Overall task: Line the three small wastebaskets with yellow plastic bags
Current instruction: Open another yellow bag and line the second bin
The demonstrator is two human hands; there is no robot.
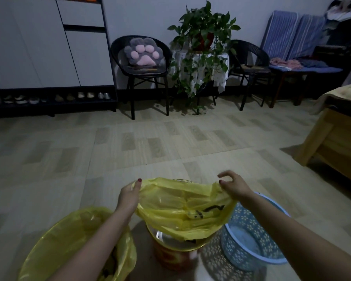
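I hold a yellow plastic bag [182, 211] stretched wide between both hands over the middle wastebasket [170, 252], a red and orange bin with a shiny rim. My left hand [129, 196] grips the bag's left edge. My right hand [234, 186] pinches its right edge. The bag's mouth hangs partly over the bin's far rim. On the left stands a wastebasket [73, 246] lined with a yellow bag. On the right lies a blue lattice wastebasket [251, 240] with no bag in it, touching the middle bin.
Tiled floor [150, 142] stretches ahead. Against the far wall stand a black chair with a paw cushion [143, 52], a potted plant on a small table [203, 43] and a second chair [249, 63]. A wooden bed frame [332, 138] is at right, a shoe cabinet [49, 57] at left.
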